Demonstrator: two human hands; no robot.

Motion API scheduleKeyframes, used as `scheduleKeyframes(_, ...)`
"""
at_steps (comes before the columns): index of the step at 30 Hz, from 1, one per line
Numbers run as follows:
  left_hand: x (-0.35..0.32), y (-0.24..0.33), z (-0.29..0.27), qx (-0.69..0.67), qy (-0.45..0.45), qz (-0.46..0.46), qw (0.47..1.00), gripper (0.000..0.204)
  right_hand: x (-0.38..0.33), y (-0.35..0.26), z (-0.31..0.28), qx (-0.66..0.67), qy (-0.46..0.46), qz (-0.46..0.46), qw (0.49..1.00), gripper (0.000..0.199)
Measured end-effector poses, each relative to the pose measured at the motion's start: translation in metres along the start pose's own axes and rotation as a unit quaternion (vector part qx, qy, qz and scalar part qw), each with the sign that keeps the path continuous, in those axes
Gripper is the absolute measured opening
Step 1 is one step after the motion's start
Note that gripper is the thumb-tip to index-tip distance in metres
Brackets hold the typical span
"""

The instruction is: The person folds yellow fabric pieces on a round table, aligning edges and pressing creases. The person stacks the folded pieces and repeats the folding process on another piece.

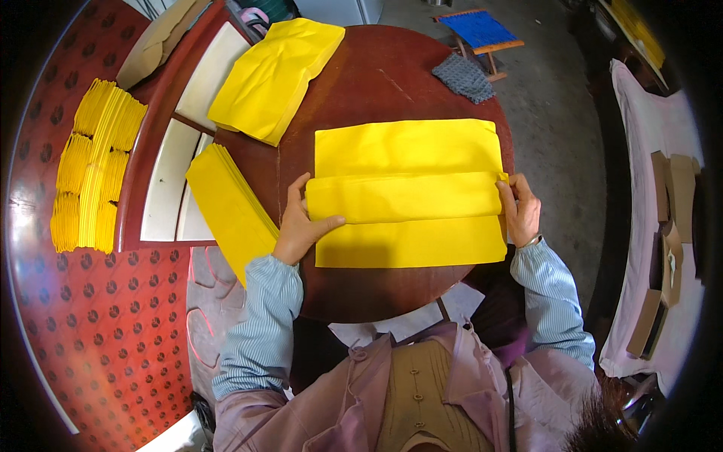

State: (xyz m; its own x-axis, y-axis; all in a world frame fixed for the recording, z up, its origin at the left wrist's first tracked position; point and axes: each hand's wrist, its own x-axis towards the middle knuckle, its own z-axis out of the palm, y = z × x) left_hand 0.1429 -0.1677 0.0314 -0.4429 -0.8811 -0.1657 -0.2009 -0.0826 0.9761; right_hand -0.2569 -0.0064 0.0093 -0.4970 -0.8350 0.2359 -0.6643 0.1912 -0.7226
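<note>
The yellow paper sheet [407,192] is lying across the middle of the round dark-red surface [376,83], and its lower flap looks already folded up into a band, with the top strip seemingly still waiting to be turned down. Going from left to right, fanned yellow bundles [94,162] are sitting on the patterned floor and a neat yellow stack [230,207] is resting just beside the left hand [301,222], which is pinching the band's left end. The right hand [521,207] is gripping its right end.
</note>
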Motion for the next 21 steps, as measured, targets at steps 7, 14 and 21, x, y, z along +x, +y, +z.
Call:
scheduleKeyframes(7, -0.001, -0.003, 0.007, 0.06, 0.081, -0.029, 0.994, 0.087, -0.002, -0.002, 0.012, -0.008, 0.027, 0.026, 0.999, 0.017)
scheduleKeyframes(14, 0.001, -0.005, 0.01, 0.136, 0.113, -0.018, 0.984, 0.088, 0.001, -0.001, 0.015, -0.034, 0.023, 0.04, 0.998, 0.02)
scheduleKeyframes(21, -0.002, -0.012, 0.002, 0.075, 0.084, -0.011, 0.994, 0.085, 0.001, -0.006, 0.016, -0.026, 0.021, 0.058, 0.998, 0.02)
